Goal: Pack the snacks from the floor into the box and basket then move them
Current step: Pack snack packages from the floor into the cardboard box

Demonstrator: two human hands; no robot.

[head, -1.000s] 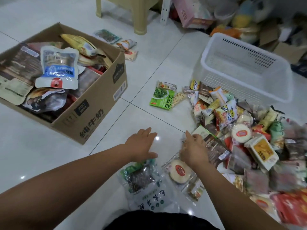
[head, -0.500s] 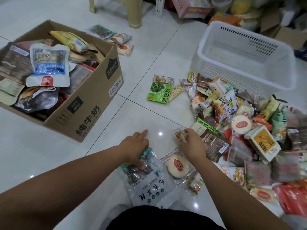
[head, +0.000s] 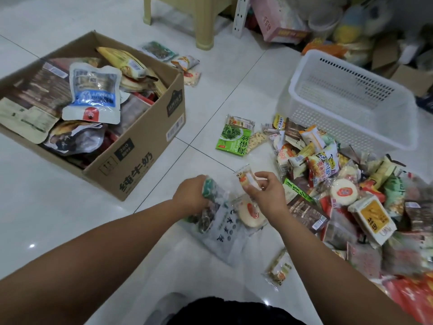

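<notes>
Left grip [head: 191,195]: its fingers are curling round the top edge of a large clear pouch [head: 220,221], just right of the front corner of the cardboard box [head: 140,156].
Large clear pouch: it is being lifted at its top end, while its lower end is lying on the floor [head: 70,219], right of the box.
Right grip [head: 269,195]: thumb and fingers are pinching a small wrapped snack [head: 247,180] and holding it off the floor, farther right of the box than the left grip.
Cardboard box: it is sitting open on the floor and holding many packets, with a blue-and-white pouch [head: 93,95] lying on top.
Snack pile [head: 339,188]: it is spreading over the floor well to the right of the box.
White basket [head: 351,127]: it is standing on the floor, well apart from the box on its right, just behind the pile.
Green packet [head: 233,139]: it is lying flat on the floor, right of the box, apart from its side wall.
</notes>
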